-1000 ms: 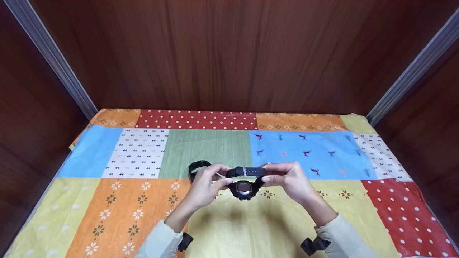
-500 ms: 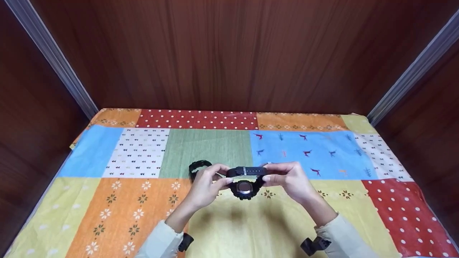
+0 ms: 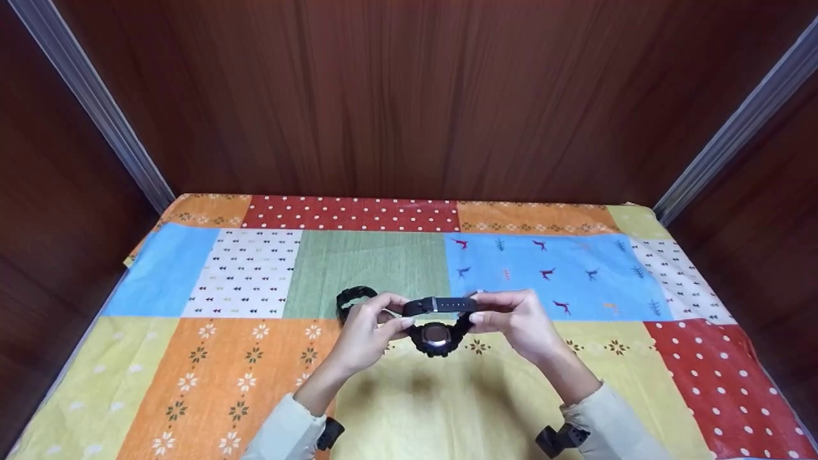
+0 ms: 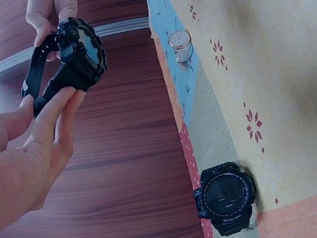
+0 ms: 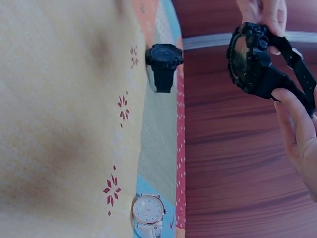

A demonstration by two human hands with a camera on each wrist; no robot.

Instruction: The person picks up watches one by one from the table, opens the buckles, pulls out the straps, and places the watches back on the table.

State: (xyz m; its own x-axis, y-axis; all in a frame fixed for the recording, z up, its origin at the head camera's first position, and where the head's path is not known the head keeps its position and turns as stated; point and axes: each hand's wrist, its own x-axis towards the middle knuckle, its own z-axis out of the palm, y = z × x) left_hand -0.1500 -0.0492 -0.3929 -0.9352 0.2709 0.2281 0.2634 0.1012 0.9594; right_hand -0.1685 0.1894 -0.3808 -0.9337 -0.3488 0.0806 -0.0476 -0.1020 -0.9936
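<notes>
A black sports watch point(image 3: 436, 338) is held up above the cloth, its round face toward me and its strap point(image 3: 447, 305) looped behind with the buckle showing. My left hand point(image 3: 365, 335) pinches the strap at the left side. On the right side my right hand point(image 3: 523, 326) pinches it between thumb and fingers. A second black sports watch point(image 4: 228, 196) rests on the cloth just beyond the left hand, partly covered by it in the head view. A pale-faced watch point(image 5: 148, 209) with a light strap lies on the blue patch; my right hand hides most of it from the head camera.
A patchwork cloth point(image 3: 211, 377) covers the table. Dark wood panels point(image 3: 396, 102) rise behind and at both sides, with metal strips at the corners. Small black devices point(image 3: 562, 439) are strapped at both wrists.
</notes>
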